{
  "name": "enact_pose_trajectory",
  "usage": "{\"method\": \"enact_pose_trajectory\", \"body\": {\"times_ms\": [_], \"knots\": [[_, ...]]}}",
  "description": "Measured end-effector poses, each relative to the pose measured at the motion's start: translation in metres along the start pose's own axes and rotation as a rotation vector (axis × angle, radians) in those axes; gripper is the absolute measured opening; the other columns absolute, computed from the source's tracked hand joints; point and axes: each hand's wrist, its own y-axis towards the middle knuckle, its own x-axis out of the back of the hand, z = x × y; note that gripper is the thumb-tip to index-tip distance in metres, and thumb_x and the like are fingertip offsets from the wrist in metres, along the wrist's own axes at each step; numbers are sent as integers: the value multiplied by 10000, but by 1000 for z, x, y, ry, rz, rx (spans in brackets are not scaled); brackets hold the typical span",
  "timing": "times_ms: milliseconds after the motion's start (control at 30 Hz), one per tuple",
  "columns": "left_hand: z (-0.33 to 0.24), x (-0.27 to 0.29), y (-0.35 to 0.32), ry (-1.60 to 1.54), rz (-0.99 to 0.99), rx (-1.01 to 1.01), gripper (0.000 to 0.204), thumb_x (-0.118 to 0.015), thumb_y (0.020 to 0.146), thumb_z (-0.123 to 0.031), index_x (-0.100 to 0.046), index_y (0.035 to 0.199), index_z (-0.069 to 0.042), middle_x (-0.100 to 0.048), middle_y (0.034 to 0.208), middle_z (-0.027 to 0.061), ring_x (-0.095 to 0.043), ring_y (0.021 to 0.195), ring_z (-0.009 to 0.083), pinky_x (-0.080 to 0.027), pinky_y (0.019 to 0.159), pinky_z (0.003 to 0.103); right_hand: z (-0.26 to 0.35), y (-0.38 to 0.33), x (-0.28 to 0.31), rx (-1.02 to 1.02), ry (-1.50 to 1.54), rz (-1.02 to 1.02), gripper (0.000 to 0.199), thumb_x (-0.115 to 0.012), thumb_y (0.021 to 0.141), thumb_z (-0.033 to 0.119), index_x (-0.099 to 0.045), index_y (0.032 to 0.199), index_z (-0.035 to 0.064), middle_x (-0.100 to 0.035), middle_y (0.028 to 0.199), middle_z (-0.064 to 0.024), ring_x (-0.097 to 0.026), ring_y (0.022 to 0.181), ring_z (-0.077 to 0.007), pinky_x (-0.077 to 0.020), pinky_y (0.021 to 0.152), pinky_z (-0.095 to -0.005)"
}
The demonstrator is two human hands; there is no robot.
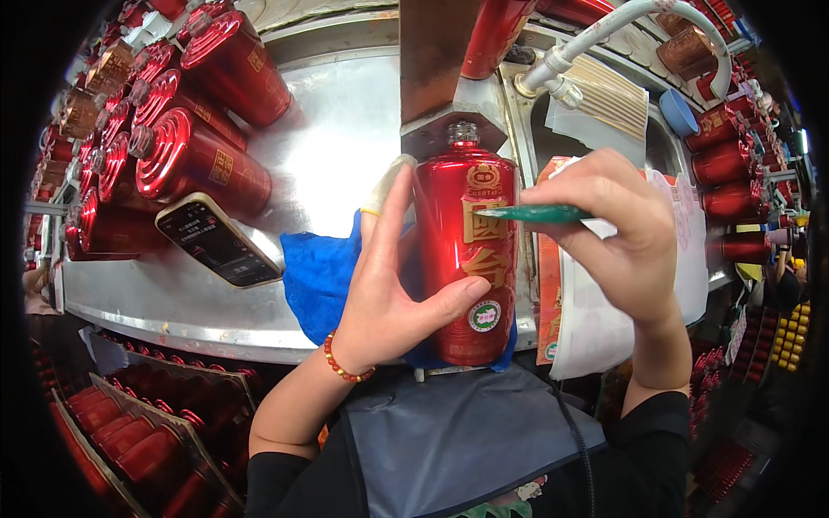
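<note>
One view only: a fisheye camera on the person's head, looking steeply down at a metal table [345, 129] from close above. Forearms enter from six o'clock; the left hand [389, 285] and right hand [622, 233] meet at a red bottle [466, 259] in the centre, very near the lens. Straight table edges bow toward the rim, and the corners are black. More bottles [190, 147] lie at ten o'clock, a hose [604, 30] at one o'clock, crates [129, 432] below at seven o'clock.
</note>
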Motion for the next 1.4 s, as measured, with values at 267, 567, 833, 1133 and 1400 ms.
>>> {"method": "enact_pose_trajectory", "body": {"times_ms": [267,567,833,1133,1400], "knots": [[2,2,3,43,-6,-47,1107,-860,828,-186,-114,1615,41,-290,1565,226,-412,1444,321,-391,1170,428,-6,26,12,-203,128,153,241,-776,804,-14,-750,1041,22,-675,893,-42,-611,776,-124,-456,690,-255],[-3,1,2,-40,2,10,1079,-842,849,-203,-121,1612,45,-292,1559,230,-404,1448,330,-384,1172,430,-4,41,10,-34,94,200,219,-795,791,-2,-755,1006,16,-666,828,-56,-614,743,-131,-449,656,-260],[-1,2,1,-14,-1,-5,1039,-810,880,-209,-120,1611,51,-325,1545,232,-416,1440,328,-390,1159,421,-4,43,10,-102,34,146,224,-781,800,-8,-761,1022,15,-682,846,-57,-641,752,-137,-473,676,-263],[-2,0,1,-20,-4,2,996,-773,899,-174,-116,1612,54,-334,1552,235,-442,1421,310,-390,1153,410,-16,21,15,-218,49,-66,234,-798,806,2,-745,1034,1,-667,861,-31,-599,788,-100,-447,702,-240],[-1,-1,-2,21,-6,-7,1019,-777,886,-162,-97,1617,44,-302,1563,231,-470,1403,318,-410,1143,420,-6,-17,-8,-455,356,-97,221,-799,855,55,-737,1060,4,-694,872,-6,-610,771,-60,-474,674,-219]]}}
